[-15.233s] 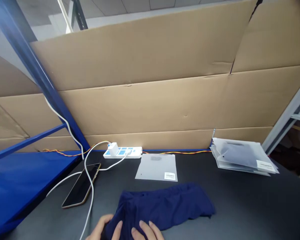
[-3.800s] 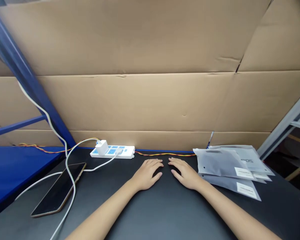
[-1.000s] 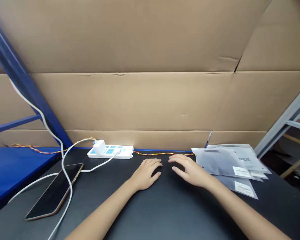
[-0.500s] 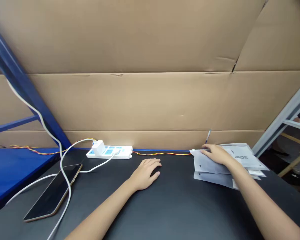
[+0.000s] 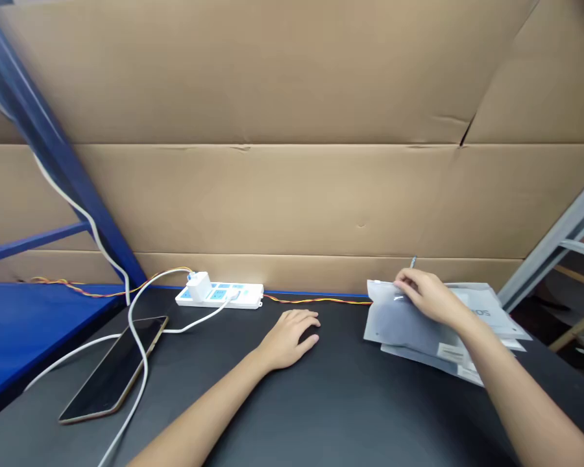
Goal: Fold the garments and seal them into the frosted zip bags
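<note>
My left hand (image 5: 288,338) rests on the black tabletop with its fingers stretched out and nothing in it. At the right, my right hand (image 5: 428,295) is closed, fingers pinched at the upper edge of a frosted zip bag (image 5: 394,321) with something dark grey inside. That bag lies on top of several similar bags (image 5: 486,314), partly hidden by my right arm. Behind the right hand, the tip of a pen (image 5: 413,262) sticks up; its lower part is hidden.
A white power strip (image 5: 248,297) with plugs sits along the cardboard wall (image 5: 296,194). On the left a phone or tablet (image 5: 117,366) lies under a white cable (image 5: 143,363). A blue frame post (image 5: 78,175) stands left, a grey one (image 5: 555,233) right.
My right hand has closed on the edge of the top bag, whose near side has swung toward me. My left hand stays on the tabletop. The view has shifted slightly.
</note>
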### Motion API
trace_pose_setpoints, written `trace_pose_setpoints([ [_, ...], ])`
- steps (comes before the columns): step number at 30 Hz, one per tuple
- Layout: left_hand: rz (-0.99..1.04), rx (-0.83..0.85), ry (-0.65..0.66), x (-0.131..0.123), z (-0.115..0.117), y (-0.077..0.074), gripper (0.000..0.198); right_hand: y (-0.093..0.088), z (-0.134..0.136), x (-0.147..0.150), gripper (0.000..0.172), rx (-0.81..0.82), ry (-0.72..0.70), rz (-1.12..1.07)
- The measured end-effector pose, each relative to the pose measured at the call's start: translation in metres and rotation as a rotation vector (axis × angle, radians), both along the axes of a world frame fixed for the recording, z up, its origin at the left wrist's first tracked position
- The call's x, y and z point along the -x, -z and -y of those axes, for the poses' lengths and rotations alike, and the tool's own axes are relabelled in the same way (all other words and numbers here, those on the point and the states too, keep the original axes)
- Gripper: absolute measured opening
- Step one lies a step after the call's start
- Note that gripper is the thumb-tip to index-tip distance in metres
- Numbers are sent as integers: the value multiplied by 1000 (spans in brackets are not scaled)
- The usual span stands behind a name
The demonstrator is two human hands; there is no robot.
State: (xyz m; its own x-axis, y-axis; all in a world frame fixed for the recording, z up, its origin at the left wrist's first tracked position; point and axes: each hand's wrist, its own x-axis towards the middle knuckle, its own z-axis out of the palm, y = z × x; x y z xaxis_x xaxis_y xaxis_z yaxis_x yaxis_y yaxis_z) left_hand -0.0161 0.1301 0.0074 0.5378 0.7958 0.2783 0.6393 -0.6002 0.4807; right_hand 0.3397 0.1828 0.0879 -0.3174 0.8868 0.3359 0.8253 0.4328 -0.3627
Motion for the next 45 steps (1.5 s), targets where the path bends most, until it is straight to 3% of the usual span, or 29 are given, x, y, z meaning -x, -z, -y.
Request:
trace_pose_setpoints([
  [3, 183, 212, 64, -6, 7, -6, 31, -2, 28, 38, 22, 156, -144, -65],
  [6, 332, 423, 147, -15, 14, -8, 37, 22, 48, 75, 18, 331, -275, -159],
  [10, 362, 474, 130, -21, 16, -4, 38, 61, 62, 102, 17, 445, -313, -232],
  [13, 399, 467, 74, -21, 14, -1, 42, 71, 69, 107, 22, 516, -328, -358],
  [17, 467, 432, -28, -20, 12, -1, 37, 70, 76, 107, 26, 606, -377, -521],
  [24, 463, 566, 100, -25, 16, 0, 18, 80, 82, 120, 24, 615, -394, -629],
  [34, 468, 666, 108, -24, 14, -1, 24, 79, 87, 126, 29, 565, -351, -627],
  [41, 455, 576, 123, -28, 20, -7, 22, 75, 88, 124, 30, 602, -399, -677],
  [45, 503, 472, 34, -16, 10, -10, 22, 67, 85, 116, 29, 599, -421, -642],
])
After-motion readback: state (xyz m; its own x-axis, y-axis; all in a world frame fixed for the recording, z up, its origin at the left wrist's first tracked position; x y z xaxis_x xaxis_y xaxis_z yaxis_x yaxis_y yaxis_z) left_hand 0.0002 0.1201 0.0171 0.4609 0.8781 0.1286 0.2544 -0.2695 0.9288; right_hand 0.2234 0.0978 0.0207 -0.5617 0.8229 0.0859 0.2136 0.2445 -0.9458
